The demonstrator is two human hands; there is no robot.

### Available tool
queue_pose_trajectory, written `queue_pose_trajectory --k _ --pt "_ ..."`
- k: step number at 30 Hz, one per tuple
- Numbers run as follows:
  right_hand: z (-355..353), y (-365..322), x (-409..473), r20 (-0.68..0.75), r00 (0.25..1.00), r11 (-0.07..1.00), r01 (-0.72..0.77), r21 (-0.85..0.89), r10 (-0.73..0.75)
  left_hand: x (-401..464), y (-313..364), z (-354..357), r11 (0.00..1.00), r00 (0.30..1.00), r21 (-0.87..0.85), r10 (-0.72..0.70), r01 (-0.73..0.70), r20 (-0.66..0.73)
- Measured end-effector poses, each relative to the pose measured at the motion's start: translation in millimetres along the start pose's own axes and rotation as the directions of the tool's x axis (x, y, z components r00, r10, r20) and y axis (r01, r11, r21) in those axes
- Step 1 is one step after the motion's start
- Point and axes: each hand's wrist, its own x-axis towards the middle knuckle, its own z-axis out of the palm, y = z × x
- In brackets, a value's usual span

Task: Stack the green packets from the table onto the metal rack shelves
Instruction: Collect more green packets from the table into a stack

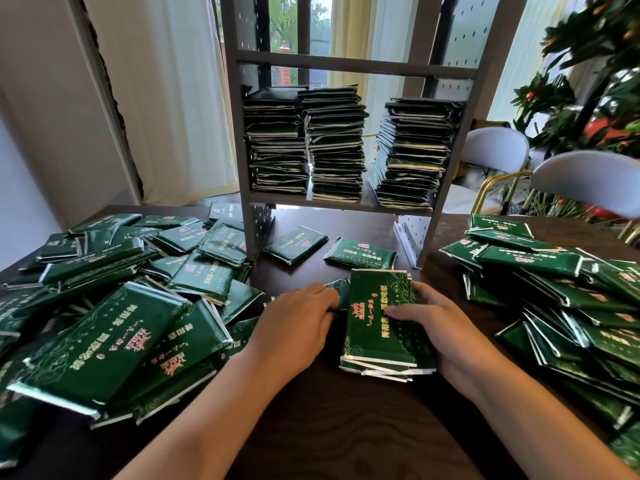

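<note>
Packets (379,323) stacked on bench (329,427), front centre. Right grip (433,327) curled round stack, thumb on top; left grip (298,320) holding its left edge. Rack (346,199) behind, three piles.

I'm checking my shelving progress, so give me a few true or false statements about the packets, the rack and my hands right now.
1. Three stacks of packets stand on one rack shelf. True: the left stack, middle stack and right stack.
2. The right hand holds a small bundle of packets. True.
3. The shelf above the stacks is full. False: nothing shows on it.
4. Loose packets lie only left of the hands. False: there is a left pile and a right pile.
5. The left hand is up at the rack. False: it is down at the table, beside the bundle.
</note>
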Motion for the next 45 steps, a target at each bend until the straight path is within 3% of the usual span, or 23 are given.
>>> queue_pose_trajectory --k 7,11,13,19,24,27,32,38,45 --pt "-1.0 -0.3 0.1 -0.019 1.000 1.000 0.003 0.014 -0.002 3.0 -7.7 -2.3 0.989 0.933 -0.136 -0.094 0.049 -0.348" --pt "-2.1 -1.8 -0.3 -0.036 0.999 1.000 -0.015 0.026 0.016 3.6 -9.6 -4.2 0.952 0.881 -0.283 -0.231 0.117 -0.414" --pt "-2.3 -2.1 -0.7 -0.039 0.999 0.999 -0.024 0.031 0.026 2.6 -4.0 -6.1 0.934 0.874 -0.349 -0.226 0.069 -0.431" --pt "-1.5 -4.6 -1.1 -0.040 0.998 0.998 -0.046 0.051 0.048 -3.1 21.2 -8.4 0.886 0.924 -0.453 -0.090 -0.095 -0.371" --pt "1.4 -4.5 -1.7 -0.033 0.998 0.997 -0.044 0.056 0.046 -6.3 20.4 5.2 0.881 0.991 -0.470 -0.019 -0.048 -0.136" --pt "2.5 -4.2 -2.8 -0.022 0.998 0.997 -0.050 0.053 0.051 -6.9 19.5 7.0 0.901 0.991 -0.433 -0.020 -0.039 -0.131" --pt "3.7 -5.5 -5.0 -0.016 0.998 0.997 -0.055 0.044 0.056 -5.9 17.2 4.8 0.973 0.996 -0.231 -0.018 -0.003 -0.088" --pt "3.1 -5.1 -4.7 -0.011 0.998 0.997 -0.058 0.046 0.059 -4.9 21.7 0.9 0.986 0.966 -0.166 -0.032 -0.011 -0.255" --pt "2.2 -3.8 -3.3 -0.009 0.998 0.997 -0.058 0.040 0.059 -4.5 23.8 -2.9 0.940 0.926 -0.341 -0.127 -0.002 -0.356"
